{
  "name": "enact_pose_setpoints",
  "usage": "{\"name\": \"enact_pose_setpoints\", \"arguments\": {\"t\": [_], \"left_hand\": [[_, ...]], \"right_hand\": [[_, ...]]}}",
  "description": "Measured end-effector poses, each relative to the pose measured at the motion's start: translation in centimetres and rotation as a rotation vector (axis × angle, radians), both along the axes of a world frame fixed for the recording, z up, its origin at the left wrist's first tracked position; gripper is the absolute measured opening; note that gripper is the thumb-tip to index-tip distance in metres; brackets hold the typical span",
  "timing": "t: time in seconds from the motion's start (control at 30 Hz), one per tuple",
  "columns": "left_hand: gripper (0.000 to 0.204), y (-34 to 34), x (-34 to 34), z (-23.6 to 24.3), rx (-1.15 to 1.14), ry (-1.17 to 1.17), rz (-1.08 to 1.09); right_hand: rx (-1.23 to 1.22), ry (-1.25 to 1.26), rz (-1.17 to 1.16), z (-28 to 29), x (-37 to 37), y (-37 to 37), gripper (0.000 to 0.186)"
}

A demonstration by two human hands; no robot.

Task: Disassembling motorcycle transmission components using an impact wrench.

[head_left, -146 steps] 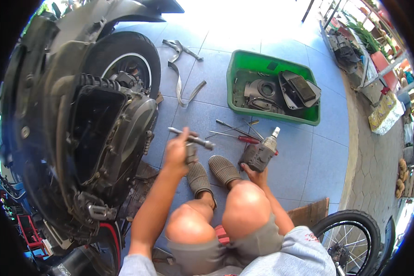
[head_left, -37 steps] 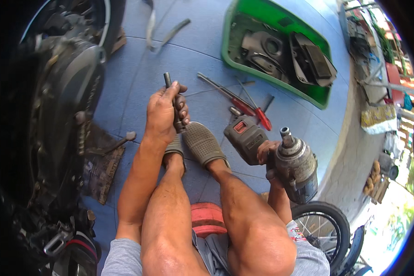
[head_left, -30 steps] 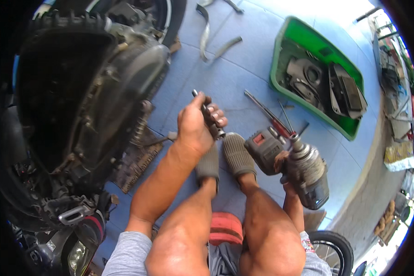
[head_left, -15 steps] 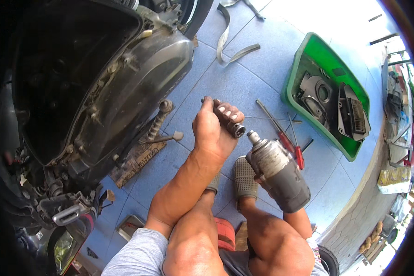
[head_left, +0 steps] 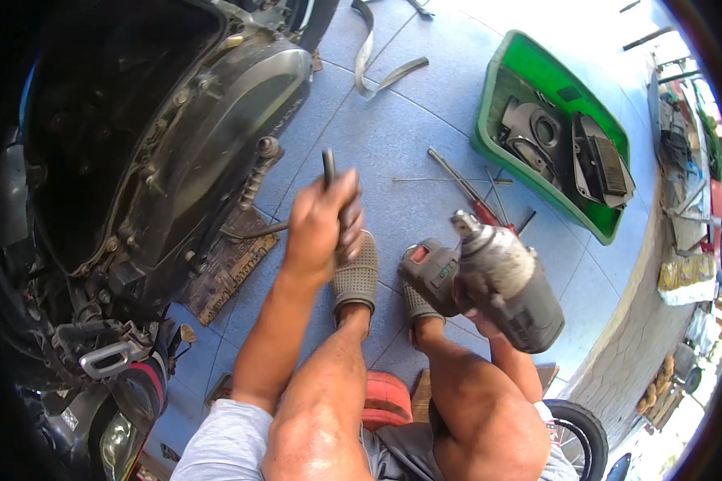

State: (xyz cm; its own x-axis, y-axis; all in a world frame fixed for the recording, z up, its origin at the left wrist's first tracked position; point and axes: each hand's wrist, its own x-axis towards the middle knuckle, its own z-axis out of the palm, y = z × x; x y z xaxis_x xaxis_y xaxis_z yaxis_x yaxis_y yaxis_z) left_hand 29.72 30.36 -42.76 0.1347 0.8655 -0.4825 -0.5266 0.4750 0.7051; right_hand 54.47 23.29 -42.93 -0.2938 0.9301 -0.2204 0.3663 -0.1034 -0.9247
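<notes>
At 9 o'clock, the left hand is gripping a dark rod; towards 4 o'clock, the right hand is gripping an impact wrench, its weight perhaps risking a drop if that hold is slipping

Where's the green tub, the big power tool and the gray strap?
Green tub (head_left: pixel 535 67): head view, inner far wall.
Power tool (head_left: pixel 504 271): head view, silvery metal housing.
Gray strap (head_left: pixel 403 72): head view, stretch near one end.

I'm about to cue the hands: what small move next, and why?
Probably bring the dark rod in the left hand toward the drive tip of the impact wrench: the tip looks bare, the two are apart, and the right hand holds the wrench.
</notes>
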Motion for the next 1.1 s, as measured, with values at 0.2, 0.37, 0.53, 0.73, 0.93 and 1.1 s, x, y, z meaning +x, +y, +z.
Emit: {"name": "enact_pose_setpoints", "arguments": {"t": [0.2, 0.37, 0.53, 0.73, 0.93, 1.1], "left_hand": [[0.024, -19.3, -8.8, -10.0, -0.409, 1.44, -0.686], [0.026, -39.2, -12.7, -10.1, -0.946, 1.243, -1.01], [0.028, -44.7, -12.9, -10.1, -1.0, 1.143, -0.967], [0.03, -43.6, -14.4, -13.1, -0.851, 1.229, -0.92], [0.033, -28.8, -14.4, -13.3, -0.549, 1.502, -0.829], [0.053, -11.3, -7.8, -5.8, 0.007, 0.901, -0.23]], "right_hand": [[0.03, 0.299, -0.185, -1.4, 0.7, 2.4, 0.077], [0.046, 0.667, -0.145, -3.2, 0.8, 4.6, 0.075], [0.085, 0.778, -0.058, -3.2, 0.0, 4.0, 0.072], [0.031, 0.71, -0.25, -3.9, -0.8, -1.2, 0.077], [0.041, 0.531, -0.258, -3.7, -1.7, -2.5, 0.073], [0.072, 0.706, -0.173, -2.7, -4.1, -0.3, 0.069]]}}
